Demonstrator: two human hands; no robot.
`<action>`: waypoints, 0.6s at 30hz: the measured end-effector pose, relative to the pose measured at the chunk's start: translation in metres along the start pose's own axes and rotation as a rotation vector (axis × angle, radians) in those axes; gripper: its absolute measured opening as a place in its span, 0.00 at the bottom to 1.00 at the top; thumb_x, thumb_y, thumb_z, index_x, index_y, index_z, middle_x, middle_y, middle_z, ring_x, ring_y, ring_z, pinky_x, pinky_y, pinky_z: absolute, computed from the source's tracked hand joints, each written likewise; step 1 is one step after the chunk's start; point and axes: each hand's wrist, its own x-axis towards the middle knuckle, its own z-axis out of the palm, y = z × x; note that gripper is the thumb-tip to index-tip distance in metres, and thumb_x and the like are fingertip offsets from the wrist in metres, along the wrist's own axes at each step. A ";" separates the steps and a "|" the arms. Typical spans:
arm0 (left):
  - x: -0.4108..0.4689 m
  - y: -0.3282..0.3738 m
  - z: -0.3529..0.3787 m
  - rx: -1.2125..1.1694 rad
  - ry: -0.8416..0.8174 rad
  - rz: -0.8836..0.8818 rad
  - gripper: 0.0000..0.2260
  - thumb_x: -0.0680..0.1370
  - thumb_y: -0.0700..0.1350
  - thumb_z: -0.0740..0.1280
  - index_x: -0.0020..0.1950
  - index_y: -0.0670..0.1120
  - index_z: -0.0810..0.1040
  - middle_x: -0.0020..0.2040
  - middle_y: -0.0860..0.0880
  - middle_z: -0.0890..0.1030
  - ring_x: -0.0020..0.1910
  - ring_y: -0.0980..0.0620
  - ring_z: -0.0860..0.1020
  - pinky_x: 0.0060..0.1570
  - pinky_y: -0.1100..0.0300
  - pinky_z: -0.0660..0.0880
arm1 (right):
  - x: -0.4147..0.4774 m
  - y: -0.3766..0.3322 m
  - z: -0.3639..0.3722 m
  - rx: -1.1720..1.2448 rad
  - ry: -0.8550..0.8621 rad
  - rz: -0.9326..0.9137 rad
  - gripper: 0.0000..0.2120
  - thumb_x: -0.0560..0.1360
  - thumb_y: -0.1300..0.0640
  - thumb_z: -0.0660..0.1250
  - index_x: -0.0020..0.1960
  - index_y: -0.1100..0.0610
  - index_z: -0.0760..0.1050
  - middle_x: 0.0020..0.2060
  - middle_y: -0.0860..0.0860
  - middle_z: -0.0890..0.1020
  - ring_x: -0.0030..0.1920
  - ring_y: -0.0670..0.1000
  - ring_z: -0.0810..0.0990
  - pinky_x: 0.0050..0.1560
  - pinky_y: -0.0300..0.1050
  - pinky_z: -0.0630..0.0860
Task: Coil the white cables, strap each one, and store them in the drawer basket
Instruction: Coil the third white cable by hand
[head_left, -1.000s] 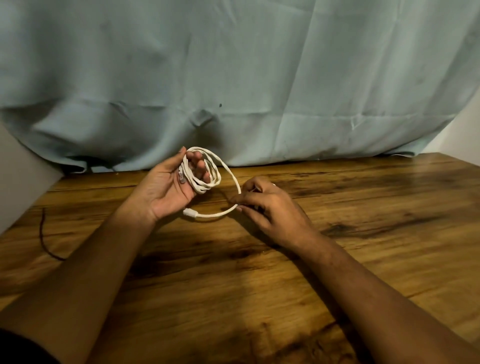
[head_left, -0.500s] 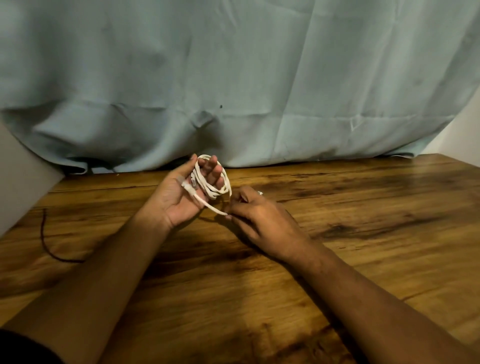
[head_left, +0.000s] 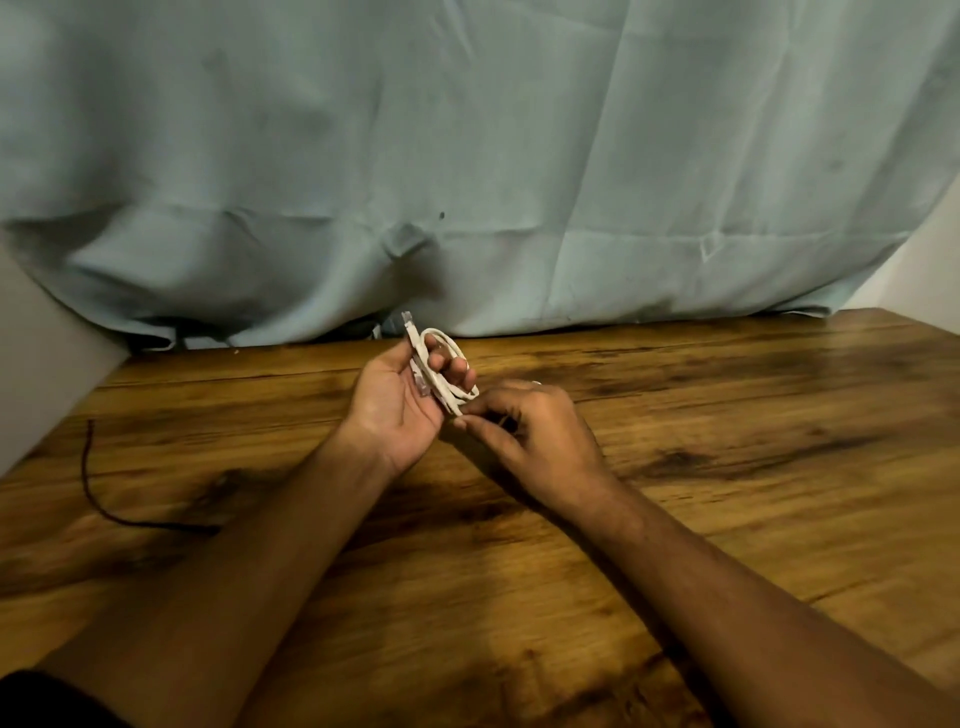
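Drawn in since a second ago: the wide loose loop of the white cable (head_left: 439, 387), now a narrow, flattened bundle; the right hand (head_left: 535, 436) has closed up against the left hand (head_left: 392, 410).

Surface: wooden table (head_left: 727, 493), dark-grained, with a thin dark cord (head_left: 91, 483) lying near its left edge.
Room: pale blue-green curtain (head_left: 467, 156) hanging behind the table; grey wall (head_left: 41, 353) at left, white wall (head_left: 930, 249) at right.

Cable: held above the table's far middle. Long axis near upright, leaning from upper left to lower right. One plug end points up towards the curtain; the other lies against the left palm.
Left hand: palm up, fingers curled through the coil, gripping it.
Right hand: fingertips pinch the coil's lower end.
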 end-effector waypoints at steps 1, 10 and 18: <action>-0.001 -0.001 0.001 0.014 -0.009 0.006 0.17 0.85 0.49 0.55 0.42 0.44 0.75 0.29 0.50 0.73 0.30 0.51 0.76 0.52 0.52 0.75 | 0.000 0.000 0.000 0.014 0.005 0.019 0.06 0.77 0.50 0.74 0.51 0.52 0.86 0.45 0.44 0.85 0.45 0.43 0.81 0.46 0.51 0.80; -0.001 -0.003 0.001 0.162 -0.159 0.022 0.14 0.85 0.52 0.56 0.49 0.46 0.74 0.34 0.51 0.70 0.34 0.52 0.73 0.48 0.56 0.72 | -0.001 0.002 0.005 0.109 0.061 0.143 0.08 0.75 0.46 0.75 0.48 0.49 0.86 0.42 0.41 0.86 0.43 0.41 0.84 0.44 0.53 0.82; 0.007 0.000 -0.011 0.430 -0.108 0.103 0.15 0.85 0.53 0.59 0.46 0.44 0.73 0.27 0.52 0.65 0.25 0.55 0.65 0.36 0.56 0.68 | 0.001 0.005 -0.012 0.116 0.149 0.196 0.07 0.79 0.48 0.71 0.48 0.50 0.83 0.40 0.43 0.84 0.42 0.43 0.82 0.44 0.50 0.82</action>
